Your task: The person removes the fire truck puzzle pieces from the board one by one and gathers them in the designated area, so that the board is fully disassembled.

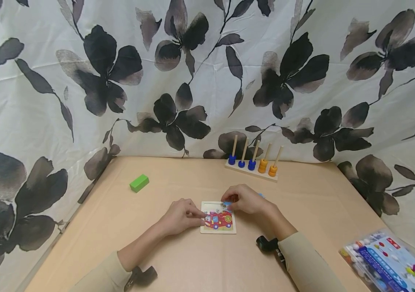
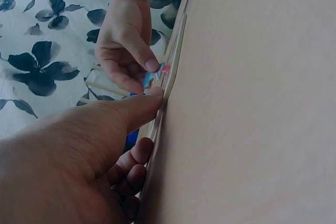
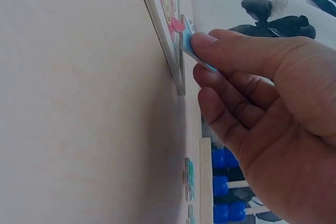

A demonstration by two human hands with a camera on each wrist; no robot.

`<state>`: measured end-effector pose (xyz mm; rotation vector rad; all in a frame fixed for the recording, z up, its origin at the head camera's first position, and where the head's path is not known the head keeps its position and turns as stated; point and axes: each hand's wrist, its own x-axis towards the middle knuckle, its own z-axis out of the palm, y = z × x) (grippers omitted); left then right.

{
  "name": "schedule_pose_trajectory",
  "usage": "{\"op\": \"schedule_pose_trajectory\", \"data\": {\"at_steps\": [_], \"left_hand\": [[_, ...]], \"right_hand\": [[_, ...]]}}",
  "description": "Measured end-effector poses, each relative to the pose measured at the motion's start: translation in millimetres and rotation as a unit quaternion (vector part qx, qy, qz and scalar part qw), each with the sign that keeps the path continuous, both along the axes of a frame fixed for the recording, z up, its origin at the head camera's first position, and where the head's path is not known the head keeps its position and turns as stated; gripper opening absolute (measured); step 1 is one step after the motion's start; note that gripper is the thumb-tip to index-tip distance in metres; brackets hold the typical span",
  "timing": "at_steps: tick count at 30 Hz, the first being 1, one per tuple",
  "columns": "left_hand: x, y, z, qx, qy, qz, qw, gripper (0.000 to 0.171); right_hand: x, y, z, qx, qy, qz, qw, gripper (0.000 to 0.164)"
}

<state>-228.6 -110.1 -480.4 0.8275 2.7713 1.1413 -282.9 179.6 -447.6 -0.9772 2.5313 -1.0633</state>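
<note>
On a smooth, pale tan tabletop [image 1: 183, 263], a person in beige sleeves works at a small, square puzzle board [image 1: 217, 232], which lies flat between their hands. It has a thin, light wood-coloured frame around a glossy picture of a red vehicle with round wheels. The left hand [image 1: 181, 217] holds the board's left edge with thumb and bent fingers. The right hand [image 1: 245, 199] pinches a thin, flat, blue puzzle piece [image 3: 187, 44] between thumb and fingers, tilted at the board's upper right corner. Beyond that hand, loose flat pieces [image 3: 189, 179] with green and blue printing lie on the surface. Farther back stand a smooth green rectangular block [image 1: 139, 183], left, and a wooden peg stand [image 1: 251, 172], right, its five slim rods threaded with rounded blue and orange beads. A clear, shiny plastic pack [image 1: 393, 259] with a blue label sits near right. Behind hangs creased white fabric [image 1: 225, 101] printed with dark, watercolour-like flowers.
</note>
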Motion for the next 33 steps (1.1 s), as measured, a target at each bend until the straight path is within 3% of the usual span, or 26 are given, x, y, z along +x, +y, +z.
{"op": "schedule_pose_trajectory", "data": {"at_steps": [12, 23, 33], "left_hand": [[1.8, 1.2, -0.5, -0.002, -0.006, 0.005, 1.0000, 0.020], [1.2, 1.9, -2.2, -0.007, -0.004, 0.010, 0.9999, 0.020], [2.3, 1.5, -0.9, -0.001, -0.003, 0.003, 1.0000, 0.021]], "right_hand": [[-0.2, 6.7, 3.8, -0.023, -0.023, 0.004, 0.999, 0.018], [-0.6, 19.2, 13.6, -0.044, -0.026, -0.023, 0.998, 0.019], [-4.0, 35.3, 21.9, -0.048, -0.002, -0.040, 0.998, 0.017]]}}
